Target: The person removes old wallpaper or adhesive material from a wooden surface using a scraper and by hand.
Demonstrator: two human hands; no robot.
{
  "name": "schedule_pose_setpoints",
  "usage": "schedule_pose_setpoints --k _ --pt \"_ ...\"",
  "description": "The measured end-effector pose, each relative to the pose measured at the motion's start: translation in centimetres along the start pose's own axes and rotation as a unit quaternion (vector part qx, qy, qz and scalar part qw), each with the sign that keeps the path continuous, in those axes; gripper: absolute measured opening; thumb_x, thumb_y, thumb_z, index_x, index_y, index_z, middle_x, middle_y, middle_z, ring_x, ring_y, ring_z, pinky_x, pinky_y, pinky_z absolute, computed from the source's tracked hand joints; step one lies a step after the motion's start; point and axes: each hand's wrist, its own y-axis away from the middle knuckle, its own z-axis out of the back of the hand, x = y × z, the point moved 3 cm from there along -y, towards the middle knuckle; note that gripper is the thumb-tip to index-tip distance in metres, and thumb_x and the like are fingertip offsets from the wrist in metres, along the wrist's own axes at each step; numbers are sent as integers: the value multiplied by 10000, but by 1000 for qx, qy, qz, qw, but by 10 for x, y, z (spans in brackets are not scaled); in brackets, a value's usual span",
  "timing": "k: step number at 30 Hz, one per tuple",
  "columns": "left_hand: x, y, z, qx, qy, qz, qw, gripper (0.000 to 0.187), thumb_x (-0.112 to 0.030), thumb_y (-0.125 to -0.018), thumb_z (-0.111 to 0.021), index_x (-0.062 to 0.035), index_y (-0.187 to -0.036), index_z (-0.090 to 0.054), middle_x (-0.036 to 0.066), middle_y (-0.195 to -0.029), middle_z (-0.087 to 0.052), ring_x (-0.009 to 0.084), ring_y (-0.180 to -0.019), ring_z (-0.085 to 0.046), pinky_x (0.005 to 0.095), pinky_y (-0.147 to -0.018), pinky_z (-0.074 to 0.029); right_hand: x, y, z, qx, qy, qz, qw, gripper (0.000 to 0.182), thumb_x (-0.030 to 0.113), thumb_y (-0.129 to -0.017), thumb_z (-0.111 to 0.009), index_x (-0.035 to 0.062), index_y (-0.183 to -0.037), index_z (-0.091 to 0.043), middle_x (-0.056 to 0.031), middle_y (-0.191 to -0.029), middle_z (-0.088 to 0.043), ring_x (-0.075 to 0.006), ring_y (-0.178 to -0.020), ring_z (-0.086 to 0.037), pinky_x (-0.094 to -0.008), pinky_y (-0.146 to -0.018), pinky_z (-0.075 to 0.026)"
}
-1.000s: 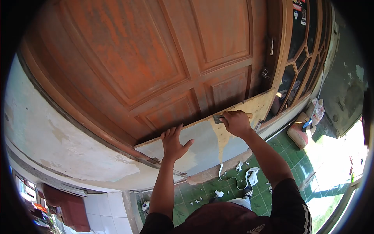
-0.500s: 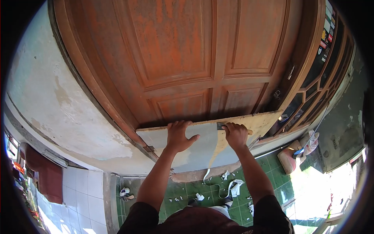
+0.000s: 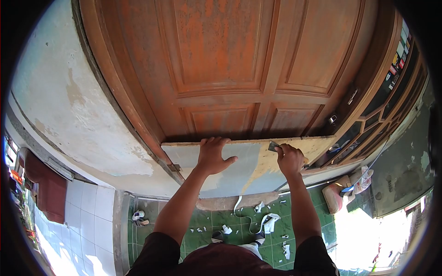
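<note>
A wide board point(image 3: 245, 162) stands on edge across the foot of a brown panelled door. Its left part carries a grey-white covering, while pale bare wood shows on the right. My left hand point(image 3: 213, 156) grips the board's top edge, fingers over it and thumb spread along the face. Closed in my right hand point(image 3: 291, 160) is a putty knife point(image 3: 273, 146), mostly hidden by the fingers. Its dark blade points up and left near the top of the bare wood. A thin pale strip point(image 3: 238, 205) hangs from the board's lower edge down to the floor.
Behind the board rises the door point(image 3: 221, 50), with a padlock point(image 3: 332, 119) at its right. White scraps point(image 3: 271, 224) litter the green tiles point(image 3: 212, 246) around my feet. Shoes point(image 3: 139, 217) lie at left. A bag point(image 3: 363, 179) stands at the right by the wall.
My right hand and the putty knife have shifted slightly right, and the blade now tilts more. The bare wood patch looks wider to the left of the blade. My left hand keeps its place; the view has tilted.
</note>
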Motion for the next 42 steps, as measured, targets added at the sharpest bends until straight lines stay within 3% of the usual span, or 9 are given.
schedule_pose_setpoints --k 5,10,23,26,35,38,42 --pt "-1 1 0 1 -3 7 1000 717 -531 -831 -838 -79 -1363 -675 107 -1245 -716 282 -1201 -627 447 -1072 -375 47 -5 -30 16 -30 96 995 198 272 -918 -800 108 -899 -691 -89 -750 -721 -317 -687 -717 -461 -685 -553" --pt "1 -2 3 9 1 -2 1000 698 -529 -837 -835 -93 -1360 -680 105 -1248 -719 290 -1184 -638 448 -1066 -379 11 -3 -20 -42 -34 68 996 218 256 -901 -822 95 -821 -699 -80 -729 -701 -317 -672 -693 -470 -657 -532" --pt "-1 -5 2 22 -21 8 999 734 -545 -831 -827 -83 -1380 -671 115 -1258 -717 299 -1202 -623 448 -1064 -367 19 -2 -17 19 -21 31 999 172 217 -894 -793 102 -810 -696 -72 -770 -721 -291 -763 -700 -447 -706 -542" --pt "2 -4 -7 -10 -23 2 1000 705 -527 -838 -825 -88 -1369 -676 103 -1247 -723 290 -1187 -628 449 -1048 -375 32 -11 -20 0 1 43 999 177 209 -887 -797 100 -794 -693 -76 -763 -717 -292 -754 -697 -444 -694 -540" --pt "4 -8 -14 -56 -9 21 998 307 -247 -946 -756 -129 -1230 -744 67 -1138 -742 286 -1102 -651 463 -991 -395 24 -7 -17 13 -13 60 998 178 185 -876 -800 90 -778 -685 -69 -754 -721 -285 -757 -696 -442 -724 -538" --pt "5 -10 -12 -62 -13 3 998 331 -261 -928 -774 -127 -1229 -743 69 -1127 -741 293 -1082 -656 463 -987 -397 30 -12 -25 -19 -18 72 997 188 167 -853 -821 93 -772 -668 -74 -720 -693 -302 -725 -677 -458 -686 -538" --pt "2 -10 -14 -53 -26 12 998 358 -266 -916 -782 -129 -1244 -736 70 -1137 -739 289 -1088 -653 468 -996 -392 34 -17 -20 20 2 108 994 153 184 -877 -789 97 -798 -691 -72 -748 -713 -285 -760 -699 -436 -712 -551"
